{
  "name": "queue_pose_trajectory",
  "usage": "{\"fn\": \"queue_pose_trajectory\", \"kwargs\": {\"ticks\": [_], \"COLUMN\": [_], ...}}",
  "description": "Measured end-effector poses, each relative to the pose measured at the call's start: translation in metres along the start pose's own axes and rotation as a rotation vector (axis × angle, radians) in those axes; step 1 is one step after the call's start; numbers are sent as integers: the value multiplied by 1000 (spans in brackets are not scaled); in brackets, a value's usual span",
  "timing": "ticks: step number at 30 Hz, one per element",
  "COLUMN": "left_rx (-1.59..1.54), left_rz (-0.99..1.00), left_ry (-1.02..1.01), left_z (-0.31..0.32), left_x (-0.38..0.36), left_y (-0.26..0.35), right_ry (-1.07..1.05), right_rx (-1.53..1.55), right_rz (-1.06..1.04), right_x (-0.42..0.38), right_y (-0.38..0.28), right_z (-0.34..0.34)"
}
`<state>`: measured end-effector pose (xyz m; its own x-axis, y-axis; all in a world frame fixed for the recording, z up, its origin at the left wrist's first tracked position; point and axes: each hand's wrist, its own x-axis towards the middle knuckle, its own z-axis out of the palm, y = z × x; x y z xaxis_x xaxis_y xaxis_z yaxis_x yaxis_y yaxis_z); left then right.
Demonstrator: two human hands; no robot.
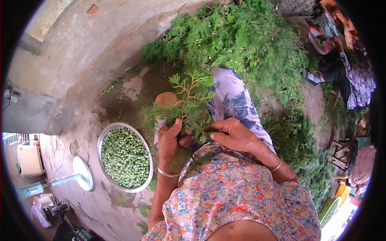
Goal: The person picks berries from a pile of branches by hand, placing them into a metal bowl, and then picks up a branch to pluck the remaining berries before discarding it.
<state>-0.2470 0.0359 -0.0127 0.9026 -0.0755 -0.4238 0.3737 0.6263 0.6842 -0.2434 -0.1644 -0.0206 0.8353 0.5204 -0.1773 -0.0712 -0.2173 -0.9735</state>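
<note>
My left hand [169, 136] is closed around the stem of a leafy evergreen sprig [189, 98], thumb on top, in front of my lap. The sprig fans out upward and to the left. Close by on the right, my right hand [234, 135] has its thumb and fingers drawn together at the sprig's lower leaves; what lies between the fingertips is hidden. To the left, on the ground, a round metal basin [151, 162] is filled with small green cones [124, 156].
A big heap of cut evergreen branches [241, 36] spreads ahead and down the right side. A pedestal fan [83, 174] stands left of the basin, near a concrete wall [80, 52]. At far right another person [358, 84] sits by a red-rimmed basin [312, 39].
</note>
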Motion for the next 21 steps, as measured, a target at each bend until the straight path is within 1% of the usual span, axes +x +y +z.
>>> {"fn": "queue_pose_trajectory", "kwargs": {"ticks": [1,3,4,6,7,9,10,11,13,17,19,21], "left_rx": [-5,-11,-16,-32,-47,-22,2,4,29,37,46,15], "left_rz": [-3,-5,-8,-6,-4,9,23,22,26,10,58,73], "left_ry": [6,19,28,66,103,109,117,114,123,149,209,224], "left_z": [0,0,1,-3,-4,-8,-9,-8,-6,-8,-20,-22], "left_x": [0,-1,-1,-1,-2,-2,-2,-3,-5,-5,-1,-3], "left_y": [0,-1,-1,1,1,-4,-6,-8,-12,-9,-1,10], "right_ry": [-3,133,133,222,225,412,473,476,598,655,758,696], "right_rx": [0,-62,-61,300,301,626,713,714,866,904,974,1163], "right_rz": [0,-69,-69,169,169,177,173,172,166,118,23,-18], "right_x": [1,2,0,-4,-4,-2,-1,0,1,-6,-12,-17], "right_y": [4,12,9,-2,0,9,13,14,13,10,15,13], "right_z": [2,6,5,3,2,2,3,4,5,-10,-30,-45]}}
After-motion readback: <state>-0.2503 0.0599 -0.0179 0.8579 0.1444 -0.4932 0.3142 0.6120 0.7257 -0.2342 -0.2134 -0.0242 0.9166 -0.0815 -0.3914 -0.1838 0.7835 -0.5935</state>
